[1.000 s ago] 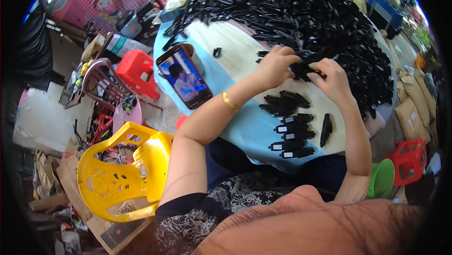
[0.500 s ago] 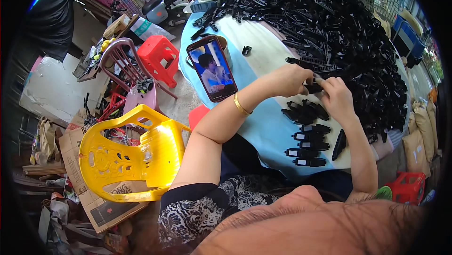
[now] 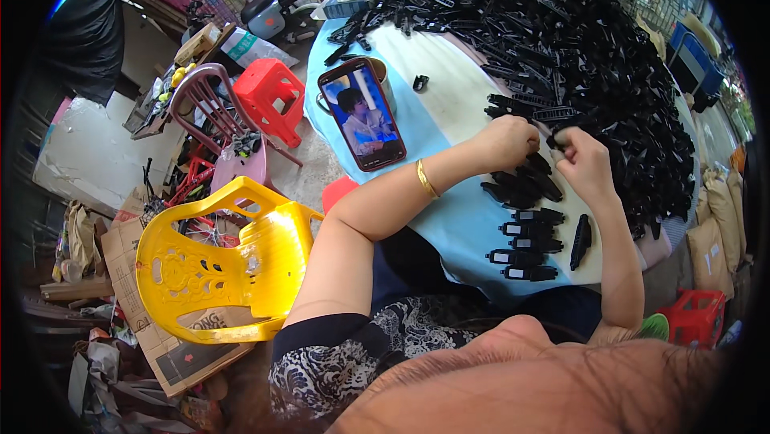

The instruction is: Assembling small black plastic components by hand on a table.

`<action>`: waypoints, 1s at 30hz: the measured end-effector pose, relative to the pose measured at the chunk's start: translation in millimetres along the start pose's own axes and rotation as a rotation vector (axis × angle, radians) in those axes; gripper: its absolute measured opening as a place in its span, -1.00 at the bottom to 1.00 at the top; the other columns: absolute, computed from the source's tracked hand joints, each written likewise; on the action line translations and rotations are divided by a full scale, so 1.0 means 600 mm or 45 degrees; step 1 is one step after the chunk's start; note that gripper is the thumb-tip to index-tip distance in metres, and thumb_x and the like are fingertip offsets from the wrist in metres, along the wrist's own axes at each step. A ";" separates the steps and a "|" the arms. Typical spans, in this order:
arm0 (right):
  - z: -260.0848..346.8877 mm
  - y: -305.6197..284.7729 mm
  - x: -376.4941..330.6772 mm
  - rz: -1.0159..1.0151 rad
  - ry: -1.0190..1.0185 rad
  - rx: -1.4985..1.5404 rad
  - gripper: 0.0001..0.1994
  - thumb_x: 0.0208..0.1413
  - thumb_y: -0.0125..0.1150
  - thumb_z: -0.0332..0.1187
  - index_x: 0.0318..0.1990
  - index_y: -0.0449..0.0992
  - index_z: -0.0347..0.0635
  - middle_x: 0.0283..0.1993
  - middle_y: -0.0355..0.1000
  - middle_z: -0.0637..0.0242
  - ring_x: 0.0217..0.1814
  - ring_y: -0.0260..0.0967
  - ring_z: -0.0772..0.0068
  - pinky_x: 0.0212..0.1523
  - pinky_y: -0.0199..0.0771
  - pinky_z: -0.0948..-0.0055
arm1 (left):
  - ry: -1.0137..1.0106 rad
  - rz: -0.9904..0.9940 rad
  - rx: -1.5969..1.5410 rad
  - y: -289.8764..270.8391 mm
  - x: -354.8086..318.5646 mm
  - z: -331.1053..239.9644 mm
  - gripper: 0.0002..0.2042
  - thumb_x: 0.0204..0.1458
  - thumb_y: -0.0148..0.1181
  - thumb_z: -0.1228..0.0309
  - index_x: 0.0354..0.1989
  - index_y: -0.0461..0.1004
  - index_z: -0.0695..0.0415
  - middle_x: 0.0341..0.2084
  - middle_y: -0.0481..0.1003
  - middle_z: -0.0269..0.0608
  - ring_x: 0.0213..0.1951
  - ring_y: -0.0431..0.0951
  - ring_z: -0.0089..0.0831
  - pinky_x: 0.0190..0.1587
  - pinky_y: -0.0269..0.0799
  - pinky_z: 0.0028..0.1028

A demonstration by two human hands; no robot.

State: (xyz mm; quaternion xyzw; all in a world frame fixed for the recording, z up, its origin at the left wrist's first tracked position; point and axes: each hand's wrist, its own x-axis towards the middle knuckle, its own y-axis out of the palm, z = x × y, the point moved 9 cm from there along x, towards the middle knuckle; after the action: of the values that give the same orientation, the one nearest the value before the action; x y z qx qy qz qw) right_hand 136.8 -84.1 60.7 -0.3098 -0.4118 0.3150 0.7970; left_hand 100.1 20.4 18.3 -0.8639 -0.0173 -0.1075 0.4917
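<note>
On a cloth-covered table, my left hand (image 3: 507,145) is closed with curled fingers, just above a loose cluster of black plastic parts (image 3: 521,187). A gold bangle (image 3: 426,180) circles the left wrist. My right hand (image 3: 587,165) is a short gap to its right, with thumb and fingers pinched together. What either hand holds is hidden or too small to make out. Nearer me lies a row of black casings (image 3: 525,257), some with a small pale patch. A single long black casing (image 3: 581,241) lies right of them, below the right hand.
A huge heap of black parts (image 3: 577,49) covers the table's far and right side. A phone (image 3: 362,117) leans on a mug (image 3: 377,70), playing video. One small black piece (image 3: 420,83) lies apart. Left stand a yellow chair (image 3: 273,265) and a red stool (image 3: 270,93).
My hands were together over the cluster and have moved apart. The right hand has shifted slightly right and lower, the left slightly lower. The picture on the phone differs.
</note>
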 end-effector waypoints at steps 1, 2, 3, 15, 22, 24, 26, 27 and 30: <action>-0.015 -0.009 -0.007 -0.029 0.190 0.228 -0.73 -0.23 0.13 -0.62 -0.26 0.41 -0.29 -0.42 0.39 0.26 -0.48 0.36 0.45 -0.38 0.38 0.52 | 0.076 -0.117 0.043 -0.008 0.001 -0.013 -0.85 -0.05 0.09 0.38 -0.40 0.54 0.14 -0.43 0.48 -0.03 -0.25 0.46 -0.07 -0.12 0.36 -0.23; -0.023 -0.008 -0.009 -0.061 0.194 0.409 -0.64 -0.22 0.06 -0.65 -0.15 0.36 -0.29 -0.40 0.39 0.33 -0.49 0.31 0.64 -0.38 0.34 0.65 | 0.037 -0.239 0.084 -0.014 -0.001 -0.013 -0.87 -0.07 0.10 0.39 -0.42 0.54 0.13 -0.44 0.48 -0.05 -0.25 0.46 -0.09 -0.15 0.37 -0.25; -0.037 0.001 -0.007 -0.068 0.192 0.593 -0.63 -0.21 0.05 -0.66 -0.13 0.36 -0.30 -0.38 0.38 0.37 -0.47 0.30 0.66 -0.36 0.34 0.67 | 0.058 -0.228 0.070 -0.011 -0.001 -0.015 -0.87 -0.07 0.10 0.39 -0.42 0.54 0.13 -0.44 0.48 -0.05 -0.25 0.46 -0.09 -0.15 0.37 -0.25; -0.026 0.023 -0.018 0.233 -0.011 0.042 -0.65 -0.21 0.20 -0.46 -0.15 0.53 -0.22 -0.31 0.41 0.22 -0.31 0.34 0.24 -0.22 0.39 0.36 | 0.182 0.101 -0.108 -0.033 -0.005 -0.014 -0.74 -0.16 0.24 0.32 -0.31 0.56 0.21 -0.30 0.52 -0.02 -0.20 0.48 -0.10 -0.13 0.38 -0.25; -0.028 -0.019 -0.015 0.076 0.240 -0.107 -0.78 -0.20 0.20 -0.46 -0.31 0.51 -0.24 -0.42 0.39 0.30 -0.35 0.35 0.23 -0.25 0.42 0.42 | -0.057 0.018 -0.188 -0.036 -0.007 -0.013 -0.78 -0.20 0.24 0.35 -0.39 0.56 0.22 -0.35 0.50 -0.07 -0.34 0.52 -0.12 -0.22 0.43 -0.31; -0.042 -0.022 -0.011 -0.025 0.249 0.023 -0.79 -0.20 0.21 -0.51 -0.31 0.51 -0.25 -0.43 0.38 0.34 -0.43 0.36 0.38 -0.33 0.42 0.50 | -0.095 -0.033 -0.320 -0.027 -0.001 0.002 -0.74 -0.16 0.23 0.39 -0.26 0.52 0.22 -0.33 0.50 -0.10 -0.36 0.54 -0.26 -0.27 0.48 -0.39; -0.071 -0.007 -0.015 -0.155 0.400 0.859 -0.80 -0.18 0.21 -0.57 -0.31 0.50 -0.28 -0.42 0.40 0.35 -0.44 0.36 0.54 -0.39 0.38 0.55 | -0.312 -0.006 -1.103 0.002 0.003 0.021 -0.60 0.02 0.15 0.45 0.06 0.29 0.23 -0.28 0.51 -0.13 -0.27 0.53 -0.42 -0.25 0.52 -0.44; -0.075 0.000 -0.015 -0.172 0.336 0.905 -0.79 -0.17 0.19 -0.61 -0.28 0.49 -0.31 -0.40 0.42 0.34 -0.43 0.35 0.61 -0.42 0.36 0.59 | -0.325 0.067 -1.299 0.020 0.006 0.013 -0.44 0.04 0.14 0.50 0.21 0.03 0.19 -0.22 0.47 -0.10 -0.20 0.51 -0.41 -0.17 0.55 -0.40; -0.027 -0.018 -0.012 -0.028 0.189 0.424 -0.74 -0.12 0.22 -0.62 -0.20 0.48 -0.29 -0.41 0.37 0.43 -0.50 0.19 0.69 -0.42 0.24 0.73 | -0.233 -0.006 -1.411 0.012 -0.002 -0.014 -0.46 -0.05 0.19 0.61 0.13 0.15 0.19 -0.17 0.43 -0.17 -0.18 0.49 -0.46 -0.15 0.54 -0.44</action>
State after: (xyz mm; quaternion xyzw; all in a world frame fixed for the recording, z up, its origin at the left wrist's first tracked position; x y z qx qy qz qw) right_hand 150.0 -100.0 57.7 -0.1915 -0.2975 0.3463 0.8688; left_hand 98.6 9.7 16.3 -0.9989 -0.0029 -0.0262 -0.0397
